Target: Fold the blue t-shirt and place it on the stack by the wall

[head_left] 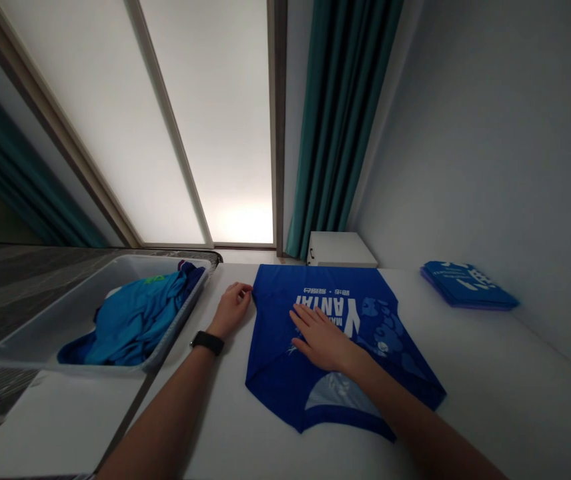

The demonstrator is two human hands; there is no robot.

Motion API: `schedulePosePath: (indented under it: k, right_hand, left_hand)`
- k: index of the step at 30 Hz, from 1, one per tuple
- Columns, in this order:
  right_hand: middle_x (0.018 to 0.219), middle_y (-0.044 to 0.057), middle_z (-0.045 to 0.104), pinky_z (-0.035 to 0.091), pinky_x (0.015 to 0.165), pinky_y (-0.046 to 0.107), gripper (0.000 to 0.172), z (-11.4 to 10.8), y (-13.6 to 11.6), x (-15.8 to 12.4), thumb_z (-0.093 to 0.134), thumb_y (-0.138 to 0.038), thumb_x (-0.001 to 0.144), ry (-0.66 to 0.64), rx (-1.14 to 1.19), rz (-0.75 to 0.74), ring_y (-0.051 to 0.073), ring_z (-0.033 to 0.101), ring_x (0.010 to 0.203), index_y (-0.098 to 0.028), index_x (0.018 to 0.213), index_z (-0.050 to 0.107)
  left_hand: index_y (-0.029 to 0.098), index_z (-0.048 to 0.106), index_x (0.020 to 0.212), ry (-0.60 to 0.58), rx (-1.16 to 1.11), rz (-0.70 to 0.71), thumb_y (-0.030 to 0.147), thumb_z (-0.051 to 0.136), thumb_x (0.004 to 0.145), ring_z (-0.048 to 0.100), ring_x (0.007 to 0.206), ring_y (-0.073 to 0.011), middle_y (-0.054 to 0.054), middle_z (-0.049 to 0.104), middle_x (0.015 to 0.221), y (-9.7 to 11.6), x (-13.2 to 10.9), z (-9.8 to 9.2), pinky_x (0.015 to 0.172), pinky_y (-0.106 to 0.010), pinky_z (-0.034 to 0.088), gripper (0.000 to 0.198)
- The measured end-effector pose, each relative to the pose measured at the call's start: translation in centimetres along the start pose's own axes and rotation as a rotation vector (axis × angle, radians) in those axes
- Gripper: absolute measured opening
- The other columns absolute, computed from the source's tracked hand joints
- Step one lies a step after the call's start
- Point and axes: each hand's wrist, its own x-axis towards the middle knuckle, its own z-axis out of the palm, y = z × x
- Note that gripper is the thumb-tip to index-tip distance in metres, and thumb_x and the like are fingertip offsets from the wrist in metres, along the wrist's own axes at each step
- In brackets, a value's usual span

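Observation:
A dark blue printed T-shirt (275, 347) lies spread on the white table, its neck opening toward me and its white lettering upside down from here. My right hand (318, 337) rests flat on the print, fingers stretched out, palm down. At the shirt's far left edge, my left hand (233, 308) has its fingers curled in, with the fingertips pinching the cloth. A black watch sits on the left wrist.
To the left, a translucent plastic bin (30, 340) holds crumpled blue clothes (138, 317). A stack of folded blue garments (468, 285) lies at the right by the wall. Beyond the white table (495, 400) stand a small white cabinet (343, 248) and a teal curtain (340, 127).

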Motion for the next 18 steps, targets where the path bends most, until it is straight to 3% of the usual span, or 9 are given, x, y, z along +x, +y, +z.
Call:
schedulePosePath:
  k: [5,12,18]
  right_hand:
    - [0.161,0.009,0.016,0.010,0.121,0.045,0.064,0.8,-0.4,-2.6,0.030,-0.049,0.100,-0.034,0.059,0.044,0.023,0.010,0.149,-0.015,0.154,0.025]
    - [0.162,0.008,0.013,0.007,0.122,0.043,0.062,1.2,-0.1,-3.2,0.029,-0.045,0.101,-0.034,0.106,0.060,0.020,0.007,0.149,-0.015,0.154,0.024]
    - [0.162,0.007,0.013,0.008,0.122,0.043,0.061,1.1,-0.1,-3.3,0.028,-0.045,0.101,-0.033,0.113,0.063,0.020,0.007,0.149,-0.015,0.154,0.023]
  left_hand:
    - [0.019,0.068,0.096,-0.069,0.100,0.098,0.025,0.046,0.089,0.058,0.092,-0.0221,-0.007,0.065,0.095,0.2,0.1,0.0,0.087,-0.037,0.047,0.024]
    - [0.022,0.068,0.104,-0.156,0.325,0.117,0.026,0.047,0.090,0.057,0.102,-0.0261,-0.007,0.067,0.110,0.1,-0.2,0.4,0.089,-0.043,0.044,0.025]
    - [0.021,0.067,0.111,-0.159,0.442,0.133,0.024,0.046,0.091,0.057,0.106,-0.0281,-0.009,0.066,0.116,0.9,-0.6,0.3,0.089,-0.046,0.044,0.029]
